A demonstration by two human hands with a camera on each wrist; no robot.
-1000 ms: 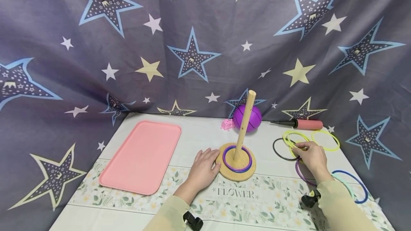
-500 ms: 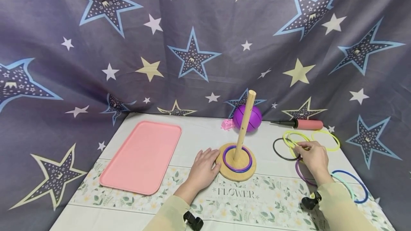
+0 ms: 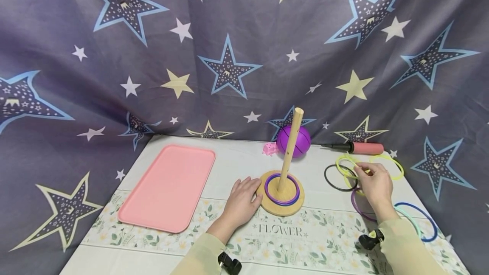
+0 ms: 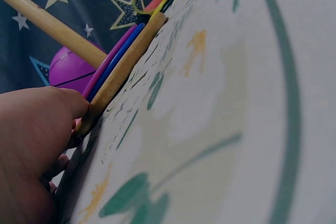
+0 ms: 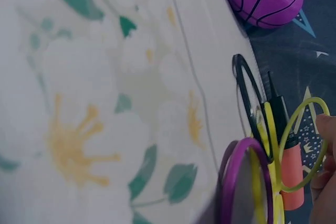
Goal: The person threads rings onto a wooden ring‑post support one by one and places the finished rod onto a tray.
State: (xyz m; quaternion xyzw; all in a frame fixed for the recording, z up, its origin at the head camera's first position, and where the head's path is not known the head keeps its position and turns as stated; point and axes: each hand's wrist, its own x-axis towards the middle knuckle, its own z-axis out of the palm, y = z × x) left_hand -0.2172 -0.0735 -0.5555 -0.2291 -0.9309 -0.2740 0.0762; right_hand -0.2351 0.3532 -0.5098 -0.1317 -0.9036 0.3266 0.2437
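My right hand (image 3: 376, 183) pinches a thin yellow ring (image 5: 314, 99) between thumb and fingertips, tilted up above the other rings at the table's right. My left hand (image 3: 241, 200) rests on the table with fingers extended, touching the left edge of the round wooden base (image 3: 282, 211). From that base rises a wooden post (image 3: 292, 145). A purple ring (image 4: 107, 64) and a blue ring (image 4: 118, 53) lie stacked round its foot. Below the right hand are a black ring (image 3: 331, 185), another purple ring (image 5: 242, 156) and more yellow rings (image 3: 402, 172).
A pink tray (image 3: 168, 188) lies at the left. Behind the post are a purple ball (image 3: 303, 141) and a small pink object (image 3: 269, 148). A red-and-black hand pump (image 3: 366, 148) lies at the back right. Blue (image 3: 433, 224) and mint (image 3: 410, 217) rings lie beside the right forearm.
My right hand has risen slightly and shifted a little right, lifting the yellow ring off the others. The left hand stays at the base.
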